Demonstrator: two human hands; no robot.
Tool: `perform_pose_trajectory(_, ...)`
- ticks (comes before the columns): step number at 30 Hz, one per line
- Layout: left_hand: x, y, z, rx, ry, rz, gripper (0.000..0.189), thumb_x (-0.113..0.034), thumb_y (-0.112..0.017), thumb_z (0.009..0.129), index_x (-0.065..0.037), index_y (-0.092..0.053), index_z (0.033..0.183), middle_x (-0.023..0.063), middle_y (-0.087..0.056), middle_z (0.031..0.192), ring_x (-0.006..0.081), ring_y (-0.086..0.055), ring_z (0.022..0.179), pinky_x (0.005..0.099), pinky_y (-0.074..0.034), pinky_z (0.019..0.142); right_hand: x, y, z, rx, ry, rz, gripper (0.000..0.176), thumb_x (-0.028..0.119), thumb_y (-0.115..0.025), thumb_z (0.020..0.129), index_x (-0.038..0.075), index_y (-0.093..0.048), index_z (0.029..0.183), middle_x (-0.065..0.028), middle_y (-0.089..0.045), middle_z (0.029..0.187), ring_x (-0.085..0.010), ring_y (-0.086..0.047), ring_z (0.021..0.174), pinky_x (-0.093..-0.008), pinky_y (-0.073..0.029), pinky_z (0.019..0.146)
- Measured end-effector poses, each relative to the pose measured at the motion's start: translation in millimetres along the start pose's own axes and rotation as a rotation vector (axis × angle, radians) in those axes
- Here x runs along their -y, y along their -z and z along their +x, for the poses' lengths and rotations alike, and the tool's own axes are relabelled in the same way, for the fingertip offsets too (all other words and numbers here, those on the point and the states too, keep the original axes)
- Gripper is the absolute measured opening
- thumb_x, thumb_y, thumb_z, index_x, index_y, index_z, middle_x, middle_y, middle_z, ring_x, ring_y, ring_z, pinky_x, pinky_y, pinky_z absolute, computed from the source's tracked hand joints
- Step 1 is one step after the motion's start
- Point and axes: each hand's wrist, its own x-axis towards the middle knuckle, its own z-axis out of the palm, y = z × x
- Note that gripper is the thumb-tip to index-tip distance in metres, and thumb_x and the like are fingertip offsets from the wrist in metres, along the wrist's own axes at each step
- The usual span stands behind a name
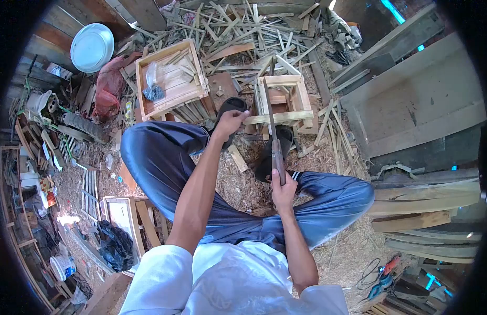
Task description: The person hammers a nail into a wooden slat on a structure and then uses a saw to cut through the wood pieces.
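Note:
My right hand (pixel 284 190) is wrapped round the dark handle of a long saw (pixel 275 152). The saw's narrow blade points away from me and crosses a pale wooden strip (pixel 291 116). That strip lies across the near side of a small wooden frame (pixel 304 100) standing between my feet. At the strip's left end is my left hand (pixel 233 122), its fingers closed together; the fingertips touch or nearly touch the wood, and the exact grip is too small to tell.
Left of the frame stands a wooden box (pixel 172 79) with plastic bags and sticks inside. Scrap sticks (pixel 228 31) pile up beyond. Large boards (pixel 422 94) lean at right, above stacked planks (pixel 427 205). A wood offcut (pixel 237 158) lies on the shavings near my feet.

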Motion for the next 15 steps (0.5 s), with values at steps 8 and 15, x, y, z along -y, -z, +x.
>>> perform_pose_trajectory(8, 8, -17, 2, -0.029, 0.028, -0.031, 0.04, -0.041, -0.06, 0.094, -0.002, -0.069, 0.09, 0.0043, -0.064, 0.077, 0.0104, -0.061, 0.067, 0.0276, -0.047, 0.06, -14, -3, -3, 0.03, -0.011, -0.051, 0.037, 0.031, -0.063, 0.093, 0.0, -0.059, 0.073, -0.0085, -0.04, 0.051, -0.0111, -0.036, 0.049, -0.0345, -0.034, 0.045)
perform_pose_trajectory(15, -1, 11, 4, -0.033, 0.171, -0.118, 0.034, -0.038, -0.058, 0.095, -0.006, -0.069, 0.089, 0.0021, -0.065, 0.074, 0.012, -0.06, 0.065, 0.0288, -0.048, 0.062, -27, -2, -1, 0.092, -0.097, -0.038, 0.037, 0.031, -0.058, 0.097, 0.002, -0.057, 0.074, 0.0044, -0.045, 0.054, -0.0039, -0.041, 0.049, -0.0263, -0.033, 0.044)
